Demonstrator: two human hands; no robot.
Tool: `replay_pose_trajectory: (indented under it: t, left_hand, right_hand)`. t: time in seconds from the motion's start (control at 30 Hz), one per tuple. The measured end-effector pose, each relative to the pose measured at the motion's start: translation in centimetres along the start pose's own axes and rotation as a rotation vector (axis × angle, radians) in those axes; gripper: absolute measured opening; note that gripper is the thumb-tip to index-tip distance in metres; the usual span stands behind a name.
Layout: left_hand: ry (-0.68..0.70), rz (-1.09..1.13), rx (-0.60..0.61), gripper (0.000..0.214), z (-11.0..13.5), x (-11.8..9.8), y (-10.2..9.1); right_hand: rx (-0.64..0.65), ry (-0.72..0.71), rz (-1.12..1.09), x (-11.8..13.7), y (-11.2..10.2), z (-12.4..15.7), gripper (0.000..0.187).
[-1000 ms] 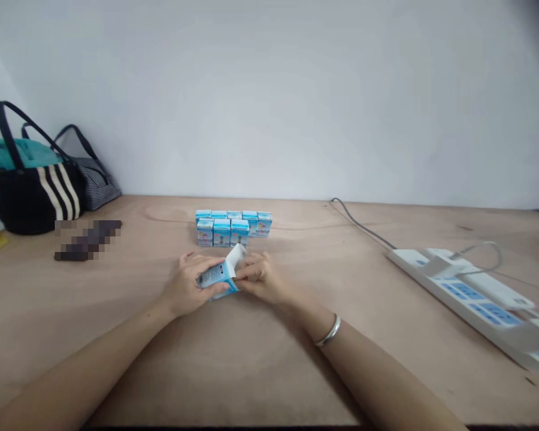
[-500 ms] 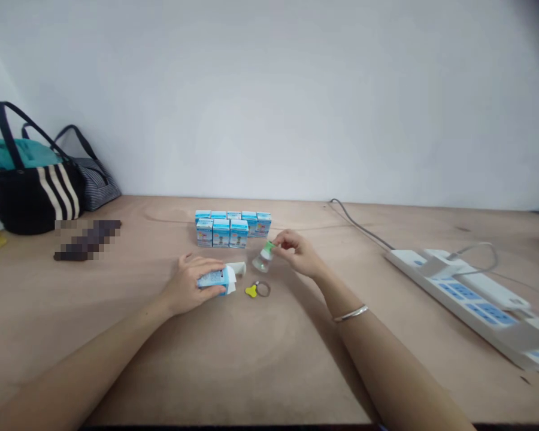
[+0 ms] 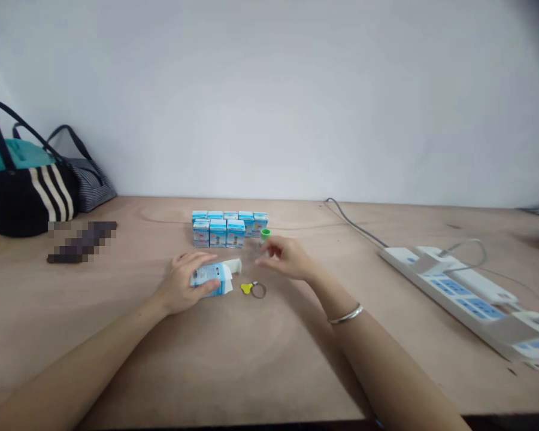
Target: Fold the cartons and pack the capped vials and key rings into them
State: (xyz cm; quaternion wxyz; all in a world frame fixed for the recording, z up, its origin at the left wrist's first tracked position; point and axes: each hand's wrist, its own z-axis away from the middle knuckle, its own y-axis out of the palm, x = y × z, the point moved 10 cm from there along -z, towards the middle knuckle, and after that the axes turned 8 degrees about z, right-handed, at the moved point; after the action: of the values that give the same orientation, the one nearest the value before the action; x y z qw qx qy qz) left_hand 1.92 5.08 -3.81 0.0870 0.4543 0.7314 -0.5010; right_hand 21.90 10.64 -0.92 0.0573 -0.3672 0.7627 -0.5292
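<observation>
The left hand (image 3: 182, 284) is wrapped around a blue-and-white carton (image 3: 210, 276) lying on the wooden table (image 3: 260, 359), just beside a yellow key ring (image 3: 250, 289). The right hand (image 3: 288, 258) is half open, right by a clear little bottle (image 3: 254, 250) with a green cap (image 3: 265, 234), but it's blurry, so can't tell if it's gripping it. A bunch of small boxes (image 3: 220, 233) sits just behind.

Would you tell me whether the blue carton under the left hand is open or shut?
Open: the blue carton has a white flap standing out at its end.
</observation>
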Motion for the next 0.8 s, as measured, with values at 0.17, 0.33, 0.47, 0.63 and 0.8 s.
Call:
replay_pose_trajectory:
  t: [0.17,0.33,0.47,0.63,0.8]
  left_hand:
    - [-0.109,0.083,0.017,0.052,0.2,1.7,-0.7]
    - [-0.207,0.085,0.139,0.051,0.6,3.1,0.2]
    - [-0.225,0.064,0.145,0.042,0.6,3.1,0.3]
    - [-0.19,0.044,0.108,0.046,0.5,2.7,0.1]
    - [-0.107,0.046,0.045,0.041,0.3,2.2,-0.2]
  right_hand:
    - [0.462,-0.173,-0.165,4.6,4.6,2.0,0.025]
    - [0.547,0.037,0.027,1.3,4.6,2.3,0.018]
    - [0.497,0.362,0.248,-4.6,2.2,2.4,0.014]
    - [0.231,0.548,0.396,-8.7,-0.1,2.1,0.021]
    - [0.065,0.575,0.436,-8.1,-1.1,2.0,0.027]
